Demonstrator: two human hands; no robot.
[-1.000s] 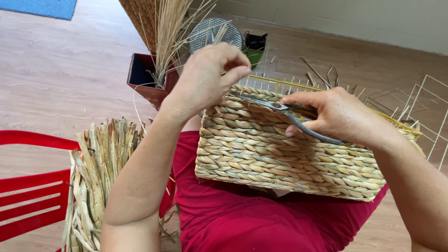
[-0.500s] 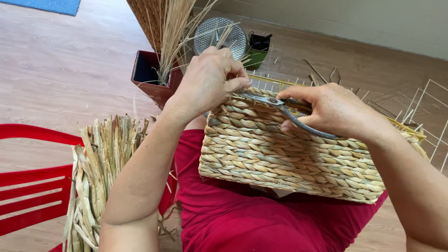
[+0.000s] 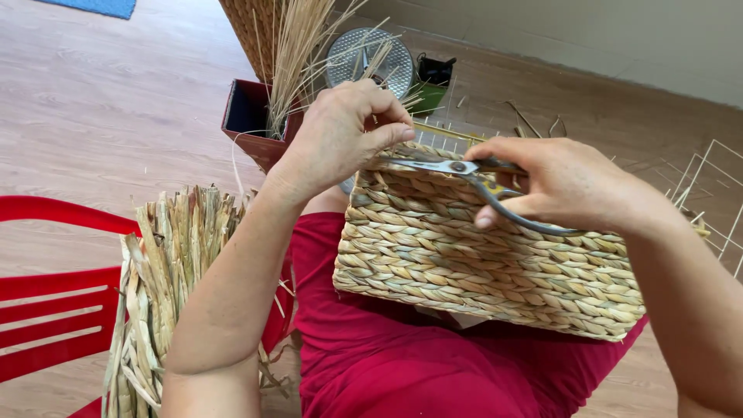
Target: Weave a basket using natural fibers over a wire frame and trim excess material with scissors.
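Red chair (image 3: 46, 310) far left of woven basket (image 3: 487, 255), cut off by frame edge. Dried reed bundle (image 3: 166, 279) between chair and basket, lower end out of view. Left hand (image 3: 348, 131) at basket's top left corner, fingers pinched together on rim; pinched strand hidden. Basket rests on lap. Scissors (image 3: 472, 174) lie across basket rim, handles buried in right hand (image 3: 565, 186), clamped around them.
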